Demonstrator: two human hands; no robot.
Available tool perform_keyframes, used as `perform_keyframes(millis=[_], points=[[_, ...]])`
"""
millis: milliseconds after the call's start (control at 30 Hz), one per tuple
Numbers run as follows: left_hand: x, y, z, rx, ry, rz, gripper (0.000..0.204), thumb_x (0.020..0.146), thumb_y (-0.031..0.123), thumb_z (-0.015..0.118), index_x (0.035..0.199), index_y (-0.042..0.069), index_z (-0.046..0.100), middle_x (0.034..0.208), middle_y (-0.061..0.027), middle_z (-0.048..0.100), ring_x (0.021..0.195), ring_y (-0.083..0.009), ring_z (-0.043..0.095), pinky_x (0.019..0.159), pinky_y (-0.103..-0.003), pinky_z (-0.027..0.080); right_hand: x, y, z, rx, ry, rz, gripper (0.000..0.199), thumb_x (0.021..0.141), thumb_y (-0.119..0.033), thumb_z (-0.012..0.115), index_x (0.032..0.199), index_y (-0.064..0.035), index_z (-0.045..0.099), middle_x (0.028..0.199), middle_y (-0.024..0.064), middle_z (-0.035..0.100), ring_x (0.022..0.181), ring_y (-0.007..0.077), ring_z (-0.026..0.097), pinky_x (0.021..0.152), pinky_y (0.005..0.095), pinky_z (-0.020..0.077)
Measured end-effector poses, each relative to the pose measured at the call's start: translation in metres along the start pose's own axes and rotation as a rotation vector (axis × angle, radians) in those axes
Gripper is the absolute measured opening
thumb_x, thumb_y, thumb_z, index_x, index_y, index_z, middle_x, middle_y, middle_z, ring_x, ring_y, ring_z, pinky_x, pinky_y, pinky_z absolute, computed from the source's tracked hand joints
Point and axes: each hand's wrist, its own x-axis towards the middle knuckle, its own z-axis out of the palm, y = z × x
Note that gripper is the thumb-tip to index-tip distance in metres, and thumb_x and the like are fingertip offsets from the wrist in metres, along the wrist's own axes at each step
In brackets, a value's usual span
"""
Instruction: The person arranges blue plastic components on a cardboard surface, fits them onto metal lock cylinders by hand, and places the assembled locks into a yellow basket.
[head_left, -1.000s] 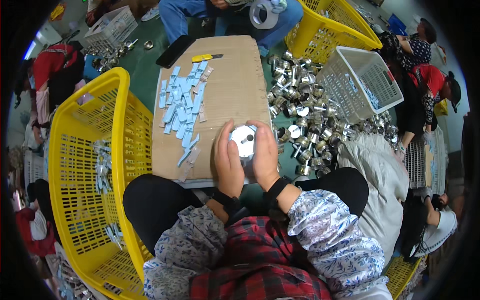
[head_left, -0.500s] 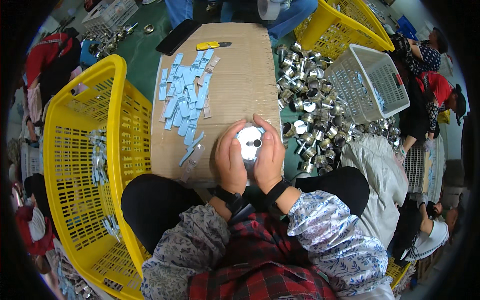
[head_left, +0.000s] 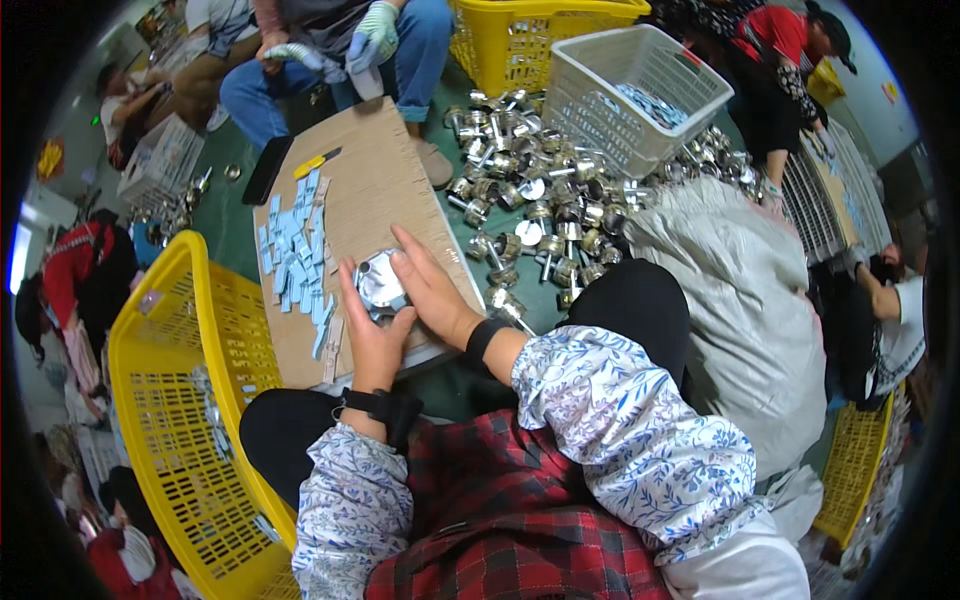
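Both hands have stayed on the same round metal part since the earlier frames, though the head has tilted, so the cardboard sheet (head_left: 375, 190) and everything on it now run slantwise across the view. The left hand (head_left: 372, 335) cups the silver metal part (head_left: 378, 283) from below, its grip closed round the lower rim with the thumb up along the left edge, while the right hand (head_left: 432, 290) lies over the part's right side with fingers stretched flat across it, pressing rather than pinching. The part sits just above the near end of the cardboard, over the person's lap, between the two palms. Beside it on the cardboard lies a scatter of small pale blue stickers (head_left: 296, 248), and a few lie close to the left thumb. By the look of it, the step in hand is smoothing or seating something on the part's face; whether a sticker is already on it cannot be told, since the fingers hide that face. The next move would call for lifting the right fingers clear without dragging what lies under them, and keeping the left grip steady. To the right a heap of similar metal parts (head_left: 540, 190) lies on the green floor, near a white basket (head_left: 640, 85); a yellow basket (head_left: 185, 400) stands at the left.
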Motion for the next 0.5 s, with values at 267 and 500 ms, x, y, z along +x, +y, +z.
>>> perform_keyframes(millis=[267,500], points=[[-0.003,0.014,-0.045,-0.079,0.11,-0.212,0.101,0.071,0.006,0.083,0.153,0.0,0.023,0.15,-0.0156,0.037,0.135,-0.0251,0.042,0.113,-0.035,0.031,0.018,-0.016,-0.047,0.195,0.054,0.189,0.061,0.101,-0.043,0.05,0.143,0.0012,0.042,0.145,0.0188,0.047,0.135,0.0273,0.044,0.112,0.035,0.0335],[0.005,0.038,-0.236,-0.391,0.499,-0.099,0.043,0.099,0.03,0.057,0.134,0.006,0.05,0.12,-0.0045,0.059,0.105,-0.0149,0.058,0.092,-0.026,0.044,0.033,0.092,-0.131,-0.08,0.573,0.344,0.032,0.09,-0.024,0.062,0.107,0.0025,0.067,0.102,0.0176,0.069,0.096,0.0305,0.065,0.087,0.0384,0.0492]])
